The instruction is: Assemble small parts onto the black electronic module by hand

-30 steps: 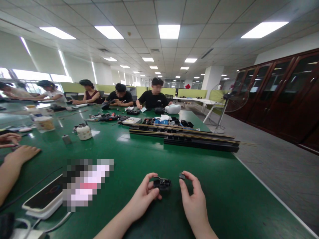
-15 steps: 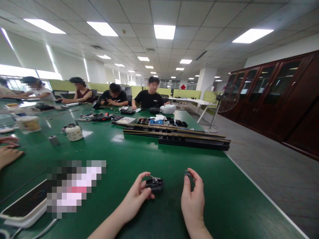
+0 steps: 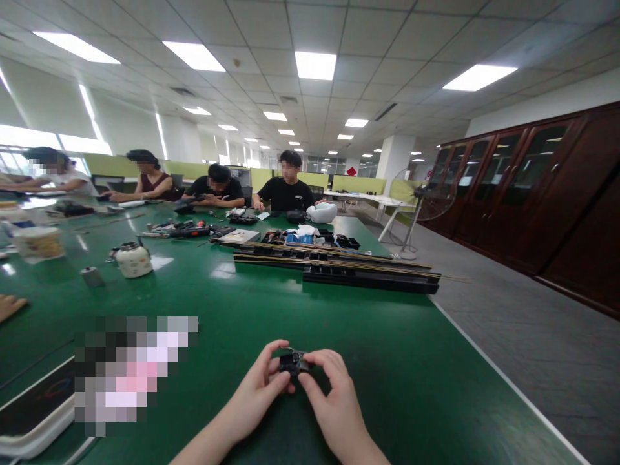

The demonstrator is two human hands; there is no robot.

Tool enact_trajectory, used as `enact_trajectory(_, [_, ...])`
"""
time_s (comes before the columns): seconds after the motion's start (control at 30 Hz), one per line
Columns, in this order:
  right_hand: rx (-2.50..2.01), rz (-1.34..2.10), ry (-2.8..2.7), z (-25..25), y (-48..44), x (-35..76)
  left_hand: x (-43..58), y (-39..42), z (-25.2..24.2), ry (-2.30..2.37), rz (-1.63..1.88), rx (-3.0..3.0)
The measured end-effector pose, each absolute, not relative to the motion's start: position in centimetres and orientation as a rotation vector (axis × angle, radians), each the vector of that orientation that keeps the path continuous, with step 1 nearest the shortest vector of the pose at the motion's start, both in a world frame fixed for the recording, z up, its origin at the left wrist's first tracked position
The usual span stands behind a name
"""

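My left hand (image 3: 256, 389) grips a small black plastic housing (image 3: 287, 363) with exposed parts inside, thumb in front and fingers behind. From the right, my right hand (image 3: 335, 395) pinches a small dark block (image 3: 304, 365) between thumb and forefinger, right at the housing's right end. Whether the block sits inside the housing or only touches it, I cannot tell; the fingertips partly cover it. Both hands are held over the green table (image 3: 232, 329).
Long black rails with thin brass-coloured rods (image 3: 368, 279) lie across the table ahead. A cream pot (image 3: 134, 260), a grey cylinder (image 3: 92, 276) and a phone-like device (image 3: 36, 400) are on the left. Several people sit beyond; another person's hand (image 3: 10, 307) rests at left.
My right hand has moved left with the small dark block, from apart to against the housing. My left hand has stayed nearly in place. The view has shifted slightly.
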State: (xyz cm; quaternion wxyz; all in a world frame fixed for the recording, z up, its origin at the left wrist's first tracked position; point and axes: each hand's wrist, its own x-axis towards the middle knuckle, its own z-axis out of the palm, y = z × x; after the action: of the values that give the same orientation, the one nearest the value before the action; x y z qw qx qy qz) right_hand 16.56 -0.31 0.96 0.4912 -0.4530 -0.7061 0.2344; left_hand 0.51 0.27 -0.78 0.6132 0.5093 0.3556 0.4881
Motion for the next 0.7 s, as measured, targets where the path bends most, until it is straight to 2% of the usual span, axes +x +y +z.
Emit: enact_trajectory(0.7, [-1.213, 0.645, -1.865, 1.65, -0.22, 16.92, 0.60, 0.25, -1.23, 0.834, 1.114, 1.181])
